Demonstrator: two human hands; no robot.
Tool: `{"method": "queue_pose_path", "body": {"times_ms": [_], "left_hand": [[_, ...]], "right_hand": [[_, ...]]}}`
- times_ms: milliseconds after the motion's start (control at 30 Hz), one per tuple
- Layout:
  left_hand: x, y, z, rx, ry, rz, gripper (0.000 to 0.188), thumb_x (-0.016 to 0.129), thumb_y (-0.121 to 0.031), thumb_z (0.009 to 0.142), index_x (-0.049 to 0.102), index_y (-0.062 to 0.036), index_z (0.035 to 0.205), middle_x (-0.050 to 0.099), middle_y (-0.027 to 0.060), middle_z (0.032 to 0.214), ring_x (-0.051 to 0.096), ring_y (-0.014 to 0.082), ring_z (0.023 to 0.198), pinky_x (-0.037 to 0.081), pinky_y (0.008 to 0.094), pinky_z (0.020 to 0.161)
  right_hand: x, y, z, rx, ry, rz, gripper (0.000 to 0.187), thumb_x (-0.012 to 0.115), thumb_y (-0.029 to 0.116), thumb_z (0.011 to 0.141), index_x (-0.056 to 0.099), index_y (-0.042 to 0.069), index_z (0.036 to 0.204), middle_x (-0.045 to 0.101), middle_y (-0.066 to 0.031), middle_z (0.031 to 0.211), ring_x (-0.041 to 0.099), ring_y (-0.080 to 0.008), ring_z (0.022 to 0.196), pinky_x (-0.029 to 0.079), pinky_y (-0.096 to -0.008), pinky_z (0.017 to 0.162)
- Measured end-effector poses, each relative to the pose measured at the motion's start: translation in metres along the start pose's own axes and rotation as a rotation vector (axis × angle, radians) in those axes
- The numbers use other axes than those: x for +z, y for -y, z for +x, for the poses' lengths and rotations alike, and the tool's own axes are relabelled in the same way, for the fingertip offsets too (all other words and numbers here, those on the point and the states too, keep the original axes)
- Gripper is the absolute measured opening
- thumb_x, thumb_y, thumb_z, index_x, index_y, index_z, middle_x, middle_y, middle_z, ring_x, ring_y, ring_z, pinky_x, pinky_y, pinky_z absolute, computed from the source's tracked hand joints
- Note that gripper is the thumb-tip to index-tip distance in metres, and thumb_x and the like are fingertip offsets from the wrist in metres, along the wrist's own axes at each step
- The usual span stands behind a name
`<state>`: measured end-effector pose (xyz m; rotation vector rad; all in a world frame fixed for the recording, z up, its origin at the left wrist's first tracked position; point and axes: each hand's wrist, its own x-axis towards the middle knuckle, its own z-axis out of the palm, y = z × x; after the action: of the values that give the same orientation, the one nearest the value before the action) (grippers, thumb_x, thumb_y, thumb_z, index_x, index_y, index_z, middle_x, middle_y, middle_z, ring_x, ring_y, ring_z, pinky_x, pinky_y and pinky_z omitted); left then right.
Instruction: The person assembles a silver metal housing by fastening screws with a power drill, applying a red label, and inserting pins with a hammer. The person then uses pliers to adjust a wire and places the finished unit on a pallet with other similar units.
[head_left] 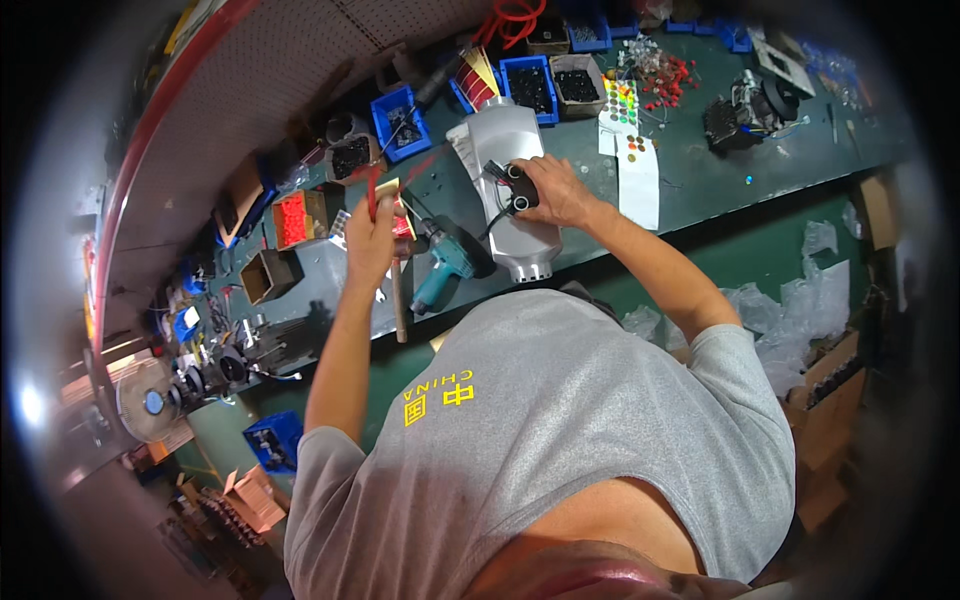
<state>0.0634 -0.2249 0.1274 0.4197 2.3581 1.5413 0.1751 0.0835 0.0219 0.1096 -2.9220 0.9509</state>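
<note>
My left hand (370,243) is closed around a red-handled tool (373,192), which looks like pliers; its shape is smeared by motion. My right hand (560,190) rests on a silver-grey metal housing (510,135), its fingers around a black fitting with round ends (519,188) and a short cable. The housing lies lengthwise across the bench, its slotted end toward me. Between my hands a teal power drill (443,268) lies on its side. A wooden handle (400,305) lies just beside my left hand, partly past the bench edge.
Blue bins (400,122) and cardboard boxes of small black parts (577,86) line the bench's back. A box of red parts (292,219) stands left. On the right are sticker sheets (637,180), red caps (670,85) and a black-and-metal motor assembly (750,110). Plastic bags (790,310) lie below.
</note>
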Motion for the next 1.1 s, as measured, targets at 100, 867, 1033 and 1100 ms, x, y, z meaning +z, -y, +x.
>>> {"method": "queue_pose_path", "body": {"times_ms": [100, 867, 1033, 1100], "left_hand": [[0.003, 0.107, 0.005, -0.239, -0.108, -0.387, 0.027, 0.052, -0.023, 0.107, 0.061, -0.0027, 0.122, 0.067, 0.0059, 0.083, 0.048, 0.0040, 0.054, 0.038, 0.0197, 0.046], [0.181, 0.197, -0.163, -0.960, 0.219, -0.875, 0.093, 0.044, -0.073, 0.098, 0.032, -0.0012, 0.156, 0.044, 0.0251, 0.154, 0.039, 0.0383, 0.145, 0.040, 0.0519, 0.114], [0.239, 0.172, -0.160, -0.861, 0.132, -1.447, 0.093, 0.037, -0.073, 0.099, 0.031, 0.0022, 0.153, 0.037, 0.0290, 0.156, 0.033, 0.0416, 0.147, 0.030, 0.0537, 0.119], [0.257, 0.167, -0.156, -0.863, 0.008, -1.600, 0.091, 0.035, -0.072, 0.099, 0.033, 0.0029, 0.152, 0.040, 0.0301, 0.152, 0.032, 0.0431, 0.147, 0.027, 0.0545, 0.120]], "right_hand": [[-0.005, 0.006, -0.003, 0.049, 0.049, -0.076, 0.093, 0.086, 0.047, 0.070, 0.048, 0.005, 0.144, 0.064, -0.0157, 0.120, 0.055, -0.0361, 0.117, 0.041, -0.0492, 0.097], [0.018, -0.164, 0.189, 0.316, 0.132, 0.481, 0.039, 0.067, 0.027, 0.096, 0.071, -0.004, 0.118, 0.075, -0.0087, 0.103, 0.066, -0.0163, 0.092, 0.051, -0.0303, 0.084], [0.033, -0.167, 0.207, 0.386, 0.172, 0.625, 0.033, 0.068, 0.023, 0.097, 0.073, -0.005, 0.115, 0.072, -0.0073, 0.109, 0.062, -0.0152, 0.100, 0.048, -0.0287, 0.090], [0.034, -0.163, 0.215, 0.409, 0.158, 0.606, 0.034, 0.065, 0.022, 0.097, 0.071, -0.004, 0.118, 0.071, -0.0092, 0.114, 0.063, -0.0185, 0.102, 0.049, -0.0313, 0.093]]}}
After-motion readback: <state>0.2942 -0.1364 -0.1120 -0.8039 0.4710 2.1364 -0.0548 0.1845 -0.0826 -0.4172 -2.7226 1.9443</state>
